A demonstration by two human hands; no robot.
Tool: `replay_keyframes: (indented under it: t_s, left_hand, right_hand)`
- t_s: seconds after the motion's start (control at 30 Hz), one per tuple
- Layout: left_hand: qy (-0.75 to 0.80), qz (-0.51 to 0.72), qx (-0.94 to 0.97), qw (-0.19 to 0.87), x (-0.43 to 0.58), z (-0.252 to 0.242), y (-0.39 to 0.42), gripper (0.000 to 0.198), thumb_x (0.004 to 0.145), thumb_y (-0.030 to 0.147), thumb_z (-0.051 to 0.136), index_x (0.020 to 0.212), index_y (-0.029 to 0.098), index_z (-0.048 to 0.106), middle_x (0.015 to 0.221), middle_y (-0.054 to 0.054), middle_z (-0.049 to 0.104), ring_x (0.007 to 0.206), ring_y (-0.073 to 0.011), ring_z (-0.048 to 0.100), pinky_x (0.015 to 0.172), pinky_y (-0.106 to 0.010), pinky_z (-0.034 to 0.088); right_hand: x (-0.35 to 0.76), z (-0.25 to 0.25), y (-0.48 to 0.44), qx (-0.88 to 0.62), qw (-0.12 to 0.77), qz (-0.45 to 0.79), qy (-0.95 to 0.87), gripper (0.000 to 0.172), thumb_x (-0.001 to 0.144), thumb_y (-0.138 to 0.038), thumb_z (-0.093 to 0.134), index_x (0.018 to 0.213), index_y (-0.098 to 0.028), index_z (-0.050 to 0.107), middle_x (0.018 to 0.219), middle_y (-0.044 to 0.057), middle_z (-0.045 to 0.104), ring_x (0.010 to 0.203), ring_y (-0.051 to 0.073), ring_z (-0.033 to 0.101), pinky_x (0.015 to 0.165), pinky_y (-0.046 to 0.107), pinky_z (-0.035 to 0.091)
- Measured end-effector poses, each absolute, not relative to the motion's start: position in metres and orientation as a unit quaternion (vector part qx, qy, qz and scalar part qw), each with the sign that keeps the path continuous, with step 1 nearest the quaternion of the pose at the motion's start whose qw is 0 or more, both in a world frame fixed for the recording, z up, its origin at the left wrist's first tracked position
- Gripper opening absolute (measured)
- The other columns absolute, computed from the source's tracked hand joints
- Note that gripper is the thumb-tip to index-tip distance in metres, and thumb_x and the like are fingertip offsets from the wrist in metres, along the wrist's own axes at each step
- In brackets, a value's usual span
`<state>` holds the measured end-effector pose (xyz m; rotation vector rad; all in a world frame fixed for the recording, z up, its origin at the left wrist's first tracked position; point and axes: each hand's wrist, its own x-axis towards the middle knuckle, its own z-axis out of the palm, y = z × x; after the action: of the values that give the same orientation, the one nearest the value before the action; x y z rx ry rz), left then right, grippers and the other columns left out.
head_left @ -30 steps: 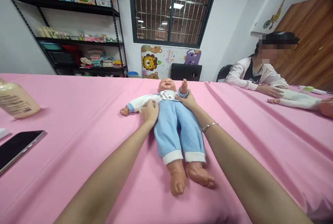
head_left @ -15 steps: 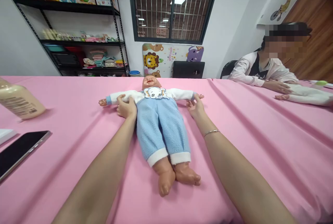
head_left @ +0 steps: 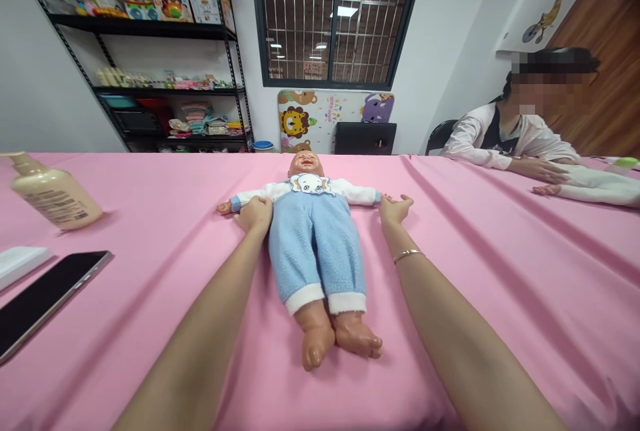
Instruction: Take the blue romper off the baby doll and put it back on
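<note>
**Baby doll lies arms-out on a pink tablecloth**

The doll lies on its back in the middle of the table, head pointing away from the person and feet toward them. It wears a white top with an elephant bib and blue fleece trousers with white cuffs. Its feet are bare.

The left hand is curled over the doll's outstretched arm, close to the body, its fingers wrapped onto the white sleeve. The right hand is open, fingers spread, just beside the doll's other wrist and seemingly touching the blue cuff. The two hands are well apart, with the doll's body between them. A thin bracelet circles the right wrist.

To the left on the cloth, a lotion bottle lies on its side, near a white box and a black phone.

At the far right, a seated co-worker rests a hand on a second doll dressed in white.

Behind the table stand black shelves of toys and baby clothes, a barred window and a cartoon-animal mat.
</note>
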<state>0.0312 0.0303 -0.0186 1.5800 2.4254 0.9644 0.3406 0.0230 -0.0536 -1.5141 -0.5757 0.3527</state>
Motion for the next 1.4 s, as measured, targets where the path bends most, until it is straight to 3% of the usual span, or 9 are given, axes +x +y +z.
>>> replay_keyframes:
  t_s: [0.27,0.37,0.47,0.67,0.87,1.03,1.2,1.27,1.4]
  left_hand:
    - [0.677,0.340,0.638,0.137,-0.024,-0.016,0.029,0.023,0.078,0.042,0.049,0.081,0.022,0.060,0.069,-0.001,0.068,0.074,-0.0207,0.062,0.060,-0.027,0.038]
    - [0.665,0.344,0.657,0.090,-0.017,-0.015,0.021,0.029,0.083,0.045,0.041,0.081,0.022,0.059,0.067,-0.002,0.067,0.075,-0.0226,0.061,0.062,-0.028,0.039]
    - [0.635,0.311,0.701,0.092,0.006,-0.007,0.011,0.047,0.086,0.054,0.031,0.079,0.019,0.061,0.076,-0.008,0.067,0.083,-0.0275,0.060,0.070,-0.033,0.042]
    - [0.512,0.357,0.641,0.446,0.048,0.013,-0.014,0.052,0.078,0.050,0.056,0.118,0.016,0.050,0.117,-0.012,0.057,0.105,-0.0272,0.054,0.086,-0.036,0.046]
    - [0.391,0.326,0.578,0.638,0.043,0.017,-0.019,0.059,0.069,0.030,0.071,0.122,0.024,0.047,0.119,-0.008,0.056,0.104,-0.0242,0.056,0.087,-0.034,0.050]
    - [0.380,0.302,0.639,0.597,0.031,0.012,-0.012,0.068,0.068,0.037,0.072,0.128,0.025,0.041,0.128,-0.007,0.048,0.110,-0.0244,0.052,0.090,-0.034,0.048]
    - [0.430,0.363,0.718,0.410,0.032,0.001,-0.008,0.055,0.077,0.047,0.059,0.123,0.020,0.047,0.125,-0.007,0.051,0.113,-0.0241,0.049,0.093,-0.030,0.042]
    - [0.451,0.397,0.733,0.319,0.033,-0.006,-0.005,0.051,0.081,0.051,0.050,0.119,0.017,0.051,0.121,-0.007,0.055,0.112,-0.0240,0.049,0.094,-0.030,0.039]
    - [0.511,0.400,0.731,0.211,0.032,-0.019,0.003,0.054,0.084,0.058,0.037,0.105,0.013,0.058,0.104,-0.008,0.063,0.097,-0.0254,0.056,0.087,-0.033,0.041]
  right_hand:
    - [0.335,-0.058,0.000,-0.670,0.635,0.137,-0.359,0.041,0.063,-0.015,0.059,0.100,-0.015,0.042,0.087,0.003,0.056,0.084,0.016,0.056,0.081,0.029,0.044]
    - [0.313,-0.051,-0.011,-0.610,0.591,0.217,-0.481,0.026,0.072,-0.032,0.055,0.090,-0.014,0.049,0.075,0.003,0.056,0.072,0.016,0.056,0.071,0.030,0.046]
    - [0.283,-0.039,-0.021,-0.516,0.530,0.342,-0.579,0.037,0.078,-0.048,0.048,0.084,-0.012,0.054,0.077,0.006,0.059,0.073,0.017,0.056,0.071,0.032,0.047]
    - [0.258,-0.016,-0.043,-0.427,0.522,0.489,-0.553,0.055,0.073,-0.047,0.062,0.116,-0.018,0.046,0.124,0.007,0.049,0.111,0.019,0.048,0.094,0.034,0.042]
    - [0.255,-0.006,-0.057,-0.431,0.499,0.556,-0.506,0.068,0.065,-0.028,0.069,0.124,-0.025,0.037,0.123,0.005,0.049,0.105,0.019,0.054,0.087,0.034,0.048]
    - [0.259,-0.011,-0.051,-0.456,0.496,0.527,-0.517,0.065,0.063,-0.026,0.067,0.122,-0.021,0.039,0.118,0.007,0.052,0.102,0.021,0.054,0.088,0.038,0.046]
    - [0.248,0.009,-0.068,-0.578,0.510,0.116,-0.626,0.032,0.071,-0.024,0.059,0.100,-0.015,0.050,0.105,0.009,0.053,0.102,0.024,0.046,0.094,0.042,0.035]
    - [0.233,0.024,-0.089,-0.505,0.458,0.059,-0.729,0.011,0.078,-0.026,0.053,0.083,-0.016,0.051,0.088,0.006,0.055,0.088,0.020,0.048,0.086,0.036,0.038]
    - [0.203,0.039,-0.128,-0.345,0.199,0.225,-0.889,0.034,0.076,-0.050,0.056,0.076,-0.017,0.047,0.069,-0.001,0.051,0.057,0.010,0.041,0.054,0.023,0.033]
